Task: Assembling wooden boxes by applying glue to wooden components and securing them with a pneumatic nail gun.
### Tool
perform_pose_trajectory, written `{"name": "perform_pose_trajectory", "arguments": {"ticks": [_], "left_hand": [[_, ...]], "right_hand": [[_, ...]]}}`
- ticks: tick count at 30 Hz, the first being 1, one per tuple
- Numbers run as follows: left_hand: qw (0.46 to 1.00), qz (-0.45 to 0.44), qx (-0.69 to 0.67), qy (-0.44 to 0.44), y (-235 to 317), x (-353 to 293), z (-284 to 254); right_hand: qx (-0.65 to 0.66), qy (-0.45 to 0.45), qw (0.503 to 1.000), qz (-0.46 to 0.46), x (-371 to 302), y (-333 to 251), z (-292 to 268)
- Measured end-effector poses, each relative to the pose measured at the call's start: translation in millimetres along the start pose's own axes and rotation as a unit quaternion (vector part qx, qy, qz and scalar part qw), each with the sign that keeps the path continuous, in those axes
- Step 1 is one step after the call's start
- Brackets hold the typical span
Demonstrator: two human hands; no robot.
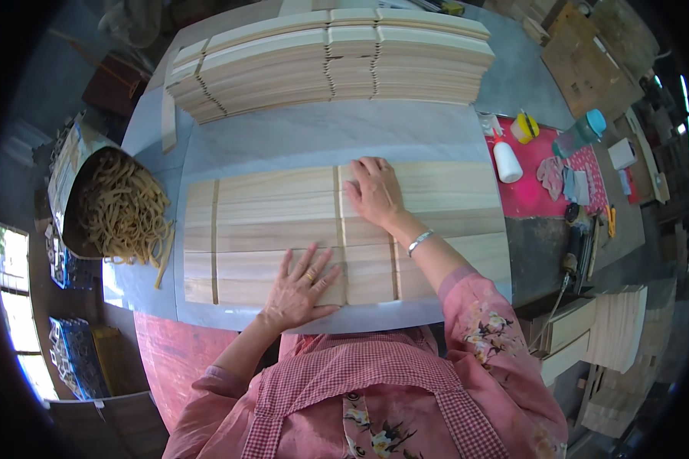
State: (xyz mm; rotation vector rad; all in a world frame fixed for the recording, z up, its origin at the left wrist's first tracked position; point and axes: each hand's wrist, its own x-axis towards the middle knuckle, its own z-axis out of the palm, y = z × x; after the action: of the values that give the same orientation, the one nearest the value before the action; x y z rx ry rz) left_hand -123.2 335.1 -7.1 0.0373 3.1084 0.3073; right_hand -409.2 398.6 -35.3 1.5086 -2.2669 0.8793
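Note:
Several pale wooden boards (275,200) lie edge to edge on the table in front of me, with three narrow grooves running across them. My left hand (302,291) rests flat on the near boards, fingers spread, left of the middle groove. At the far edge, my right hand (377,190) lies on the boards between the middle and right grooves. Its fingers are bent over that edge and its thumb is apart; I see nothing held in it, though its underside is hidden. A bracelet (419,242) circles the right wrist.
A tall stack of grooved boards (275,73) stands behind. Left, a tipped container (73,203) holds tan curled strips (122,210). At right, a red mat (524,195) carries a white squeeze bottle (507,161), a yellow-lidded jar (524,128), a teal-capped bottle (580,135) and cloths (551,177).

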Motion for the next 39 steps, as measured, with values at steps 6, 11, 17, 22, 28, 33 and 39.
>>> {"name": "perform_pose_trajectory", "arguments": {"ticks": [6,11,17,22,28,33,39], "left_hand": [[1.000,-0.011,0.018,0.012,-33,40,-13],[0.999,-0.011,0.015,0.035,-55,58,-16],[0.999,-0.029,0.022,0.035,-51,75,-18],[0.999,-0.039,0.010,0.027,-54,73,-16],[0.998,-0.039,0.031,0.036,-57,68,-14],[0.997,-0.042,0.049,0.044,-57,67,-6],[0.998,-0.032,0.046,0.038,-53,76,-17]], "right_hand": [[-0.004,0.026,1.000,0.003,41,30,29],[-0.014,0.047,0.999,0.013,68,37,41],[-0.016,0.018,0.999,0.031,78,54,44],[0.026,0.000,0.999,-0.019,50,73,1],[-0.181,0.084,0.937,0.287,-41,191,-160],[-0.172,0.015,0.878,0.446,-75,216,-177],[-0.072,0.146,0.890,0.425,-90,258,-162]]}}
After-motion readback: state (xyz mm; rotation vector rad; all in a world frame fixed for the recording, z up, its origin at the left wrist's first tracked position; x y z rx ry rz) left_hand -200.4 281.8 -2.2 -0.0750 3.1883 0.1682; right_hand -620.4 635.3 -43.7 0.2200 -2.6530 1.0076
